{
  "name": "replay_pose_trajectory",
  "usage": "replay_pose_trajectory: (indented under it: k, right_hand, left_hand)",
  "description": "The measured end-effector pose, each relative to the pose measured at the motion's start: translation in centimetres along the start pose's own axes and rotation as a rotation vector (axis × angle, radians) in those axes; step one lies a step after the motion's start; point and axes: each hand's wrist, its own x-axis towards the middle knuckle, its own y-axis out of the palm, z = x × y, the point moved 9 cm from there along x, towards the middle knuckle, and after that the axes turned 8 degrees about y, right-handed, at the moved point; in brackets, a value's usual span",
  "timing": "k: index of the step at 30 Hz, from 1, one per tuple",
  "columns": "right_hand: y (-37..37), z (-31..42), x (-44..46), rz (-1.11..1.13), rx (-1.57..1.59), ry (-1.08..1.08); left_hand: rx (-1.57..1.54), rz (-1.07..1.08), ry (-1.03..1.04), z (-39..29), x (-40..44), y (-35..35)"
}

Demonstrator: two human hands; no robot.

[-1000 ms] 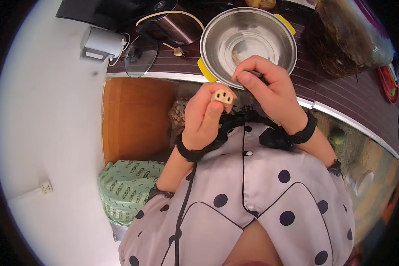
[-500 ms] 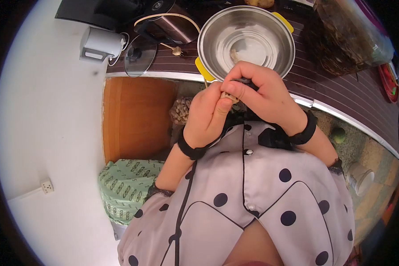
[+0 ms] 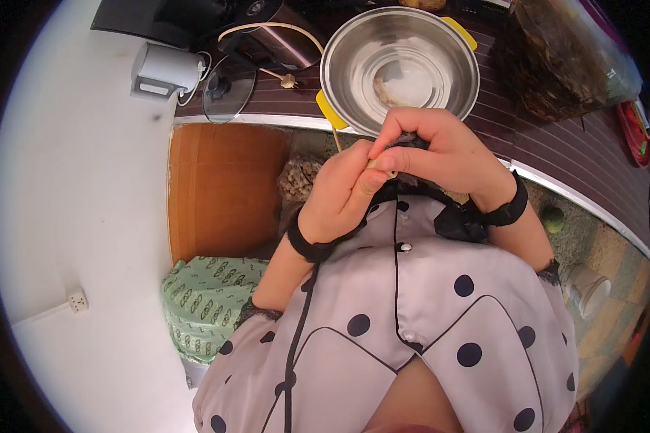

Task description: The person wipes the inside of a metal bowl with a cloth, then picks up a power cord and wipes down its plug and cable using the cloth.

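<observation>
My left hand [image 3: 339,191] is wrapped round a cream cable connector [image 3: 380,166], mostly hidden by my fingers. Its cream cord [image 3: 337,138] shows just above that hand. My right hand [image 3: 444,151] meets it, thumb and forefinger closed at the connector's end; some dark, crumpled material [image 3: 409,141] sits within the curled fingers. Both hands are in front of my body, just below the steel pot [image 3: 332,65], which has yellow handles and a small pale patch inside.
On the striped counter [image 3: 292,105] are a glass lid [image 3: 228,90], a kettle [image 3: 289,45], a plug [image 3: 289,81] and a large bag of dark material [image 3: 556,65]. A white appliance [image 3: 162,71] is at the left. Below are a green patterned cover [image 3: 213,303] and a white tub [image 3: 591,292].
My right hand has come down and left onto the connector, whose slotted face was visible before and is now mostly covered. My left hand has tilted slightly to the right.
</observation>
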Motion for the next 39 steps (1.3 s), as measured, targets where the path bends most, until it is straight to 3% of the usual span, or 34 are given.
replay_pose_trajectory:
  k: [3,7,10,13,16,19,23,25,26,28,29,31,33,35,39]
  right_hand:
    - [-0.5,0.2,0.2,-0.07,-0.204,-0.088]
    - [-0.3,-0.6,0.2,-0.089,-0.027,-0.015]
    - [0.2,0.6,-0.2,-0.043,-0.027,-0.091]
    - [0.7,0.0,-0.5,0.089,0.126,0.009]
    - [0.7,0.2,-0.5,0.087,0.014,-0.089]
    - [0.7,-0.4,-0.4,0.075,0.067,-0.039]
    - [0.6,-1.2,-0.1,-0.019,0.008,0.041]
    - [0.4,-1.1,0.2,-0.086,-0.073,0.033]
    - [0.2,-0.7,0.3,-0.126,-0.069,0.004]
    - [-0.3,-0.1,0.5,-0.169,-0.069,-0.031]
    - [-1.3,0.7,0.3,-0.283,-0.082,-0.096]
    - [-2.3,1.5,0.0,-0.388,-0.097,-0.171]
    - [-3.6,1.2,-0.7,-0.501,-0.1,-0.206]
    - [-3.5,0.9,-0.6,-0.508,-0.132,-0.191]
    - [-1.9,0.6,-0.3,-0.443,-0.169,-0.19]
  left_hand:
    - [0.143,0.037,0.032,-0.8,0.5,0.0]
    - [0.403,-0.009,0.185,-2.3,0.7,-0.5]
    - [0.141,-0.095,0.08,-1.7,-0.1,-0.6]
    - [-0.029,-0.073,0.01,-1.1,-0.5,-0.5]
    - [0.018,-0.034,0.077,-1.6,-0.2,-0.2]
    - [0.243,0.054,0.129,-2.3,0.2,-0.4]
    - [0.22,0.08,0.081,-0.9,-0.1,0.0]
    - [0.313,0.0,0.305,-2.5,0.1,0.3]
    - [0.312,0.001,0.306,-2.6,0.0,0.5]
    - [0.143,-0.083,0.078,-1.0,-0.2,-0.3]
    - [0.146,-0.082,0.083,-1.1,-0.3,-0.5]
    - [-0.294,-0.26,-0.014,0.3,-0.7,-2.1]
    - [-0.347,-0.254,-0.036,0.9,-0.4,-2.7]
    - [-0.604,-0.371,-0.064,1.7,-0.6,-3.2]
    - [-0.663,-0.372,-0.063,2.0,-0.6,-2.9]
